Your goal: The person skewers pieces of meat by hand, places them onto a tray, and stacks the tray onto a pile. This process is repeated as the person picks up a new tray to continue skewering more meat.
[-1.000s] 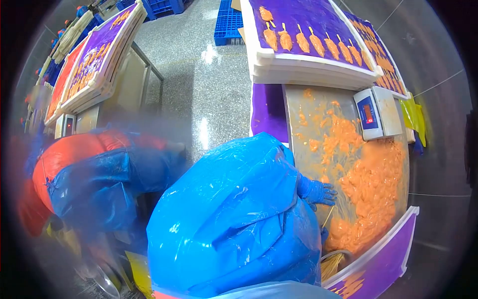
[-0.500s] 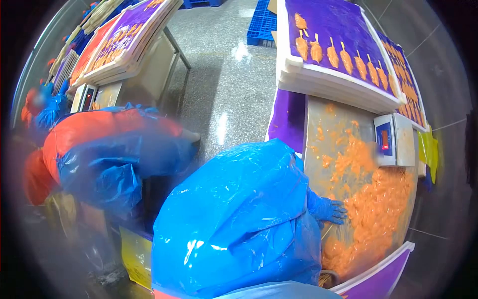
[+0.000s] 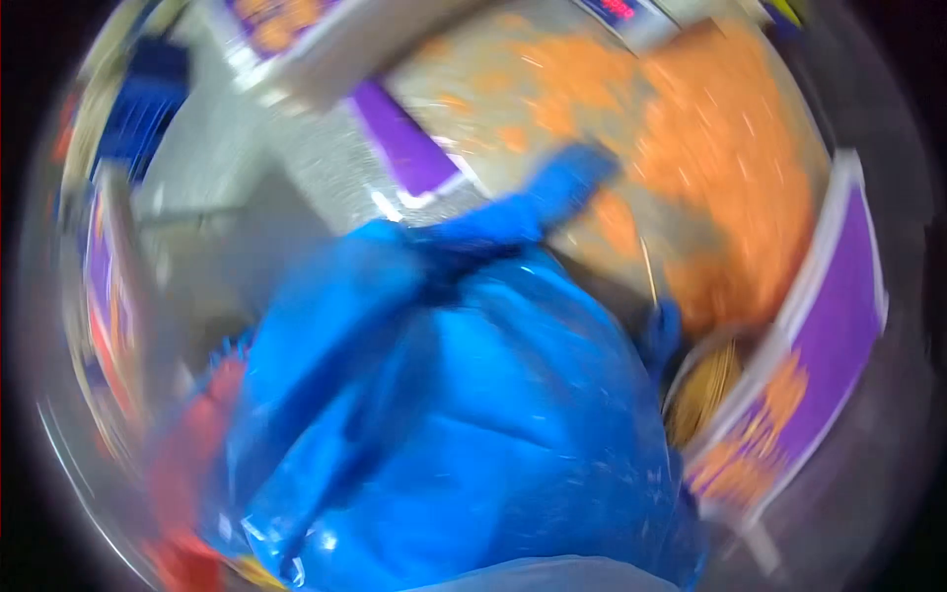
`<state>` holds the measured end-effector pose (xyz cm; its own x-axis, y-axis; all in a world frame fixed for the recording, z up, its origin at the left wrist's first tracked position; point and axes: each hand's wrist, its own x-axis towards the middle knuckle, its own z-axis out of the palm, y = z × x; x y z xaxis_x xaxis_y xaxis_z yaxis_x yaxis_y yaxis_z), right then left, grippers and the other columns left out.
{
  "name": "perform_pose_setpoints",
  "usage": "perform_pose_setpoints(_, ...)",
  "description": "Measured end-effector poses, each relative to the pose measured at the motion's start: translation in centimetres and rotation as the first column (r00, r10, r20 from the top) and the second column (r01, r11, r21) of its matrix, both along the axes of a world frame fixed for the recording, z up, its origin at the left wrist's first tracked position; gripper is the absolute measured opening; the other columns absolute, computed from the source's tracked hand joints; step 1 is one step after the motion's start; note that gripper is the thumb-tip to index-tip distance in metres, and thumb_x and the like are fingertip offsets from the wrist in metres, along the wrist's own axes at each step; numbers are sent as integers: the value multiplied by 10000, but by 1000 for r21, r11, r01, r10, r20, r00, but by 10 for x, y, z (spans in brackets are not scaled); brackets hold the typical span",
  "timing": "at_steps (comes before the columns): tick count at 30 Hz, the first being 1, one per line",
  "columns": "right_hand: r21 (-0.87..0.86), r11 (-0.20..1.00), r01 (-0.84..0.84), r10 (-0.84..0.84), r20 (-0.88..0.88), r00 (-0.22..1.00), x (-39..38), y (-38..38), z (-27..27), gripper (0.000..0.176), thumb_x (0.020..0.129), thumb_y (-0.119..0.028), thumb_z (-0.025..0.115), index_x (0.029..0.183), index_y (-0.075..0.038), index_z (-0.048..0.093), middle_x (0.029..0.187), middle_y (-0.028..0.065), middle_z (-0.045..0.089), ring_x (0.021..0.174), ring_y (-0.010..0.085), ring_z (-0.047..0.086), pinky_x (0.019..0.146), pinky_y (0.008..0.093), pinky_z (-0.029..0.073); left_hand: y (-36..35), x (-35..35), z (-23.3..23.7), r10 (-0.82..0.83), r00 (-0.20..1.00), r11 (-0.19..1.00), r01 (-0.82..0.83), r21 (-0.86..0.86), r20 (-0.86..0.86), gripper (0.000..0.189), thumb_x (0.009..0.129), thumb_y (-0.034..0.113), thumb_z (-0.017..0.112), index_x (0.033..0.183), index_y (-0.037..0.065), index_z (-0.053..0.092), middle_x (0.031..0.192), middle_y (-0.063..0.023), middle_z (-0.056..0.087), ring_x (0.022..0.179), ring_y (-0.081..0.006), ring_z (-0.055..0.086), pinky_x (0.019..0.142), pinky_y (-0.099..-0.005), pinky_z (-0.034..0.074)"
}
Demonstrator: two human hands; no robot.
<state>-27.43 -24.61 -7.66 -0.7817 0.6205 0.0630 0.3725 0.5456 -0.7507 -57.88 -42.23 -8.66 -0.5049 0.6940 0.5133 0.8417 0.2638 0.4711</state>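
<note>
My left hand (image 3: 577,180), in a blue glove, reaches over the metal worktable (image 3: 473,84). It is beside the loose pieces of orange marinated meat (image 3: 617,222), its fingers smeared by motion. Low at the near edge of the table, my right hand (image 3: 663,331), also gloved in blue, is partly hidden by my blue plastic apron. A thin wooden skewer (image 3: 648,266) sticks up from it. Beyond both hands spreads a big heap of the same orange meat (image 3: 730,168).
Beside my right hand is a round container of wooden skewers (image 3: 705,390). A purple-lined white tray (image 3: 829,286) with skewered meat stands at the right. More stacked trays (image 3: 326,59) and a scale with a red display (image 3: 626,15) are at the top. Someone's red sleeve (image 3: 192,464) shows at lower left.
The view has swung round and blurred, so the trays and scale now lie higher and further left. My right hand with the skewer and the skewer container have come into view.
</note>
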Motion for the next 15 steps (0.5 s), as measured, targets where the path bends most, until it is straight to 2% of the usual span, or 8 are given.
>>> perform_pose_setpoints(1,40,997,62,-60,-56,997,-7,-3,-8,118,966,-115,542,964,-4,584,890,62,553,860,185,521,810,331,445,-6,-2,13,-49,991,967,17,253,122,363,803,102,589,1160,85,651,1169,-192,635,1121,-381,573,997,-457,436)
perform_pose_setpoints(2,143,987,79,-88,54,995,-8,-8,10,114,953,-100,556,996,-6,604,948,92,588,899,191,541,839,316,445,-12,3,42,-44,970,989,8,147,238,301,812,82,587,1093,105,689,1107,-178,659,1073,-371,598,967,-435,452)
perform_pose_setpoints(3,34,991,126,-127,27,992,-4,-9,8,190,939,-169,562,1008,1,612,986,191,618,965,333,587,887,407,455,-16,5,44,-113,960,986,76,150,257,289,837,97,593,1113,102,680,1119,-159,658,1065,-358,599,947,-437,459)
perform_pose_setpoints(4,25,984,178,-179,46,983,-4,-18,17,190,939,-169,562,1008,1,612,986,191,618,965,333,587,887,407,455,-20,9,46,-162,950,981,126,146,269,279,863,113,600,1133,100,671,1130,-141,657,1057,-344,600,927,-440,467)
perform_pose_setpoints(6,-12,985,174,-172,93,981,-39,-44,50,130,928,-97,593,1019,-14,634,958,117,632,898,207,587,839,320,464,-24,-5,55,-192,939,981,176,81,284,278,858,127,617,1129,112,675,1126,-131,659,1043,-340,598,920,-436,464)
perform_pose_setpoints(9,156,975,160,-167,35,985,-46,-64,41,122,916,-105,625,1005,-24,647,929,106,646,864,198,601,815,320,476,-17,-3,51,-229,948,973,233,10,223,286,845,147,646,1129,135,678,1117,-118,661,1016,-334,593,907,-429,457)
perform_pose_setpoints(11,76,980,182,-184,15,983,-19,-40,40,116,912,-106,636,998,-30,650,921,105,648,854,200,605,805,318,479,21,31,50,-267,956,962,272,-26,123,286,824,152,664,1109,160,691,1081,-101,669,986,-326,595,905,-424,451)
perform_pose_setpoints(15,17,983,185,-185,49,982,-19,-42,34,100,902,-103,654,980,-41,655,906,106,650,846,201,618,782,316,490,27,23,35,-341,927,920,363,-149,155,280,812,174,633,1081,169,710,1108,-61,669,1018,-294,583,907,-412,433)
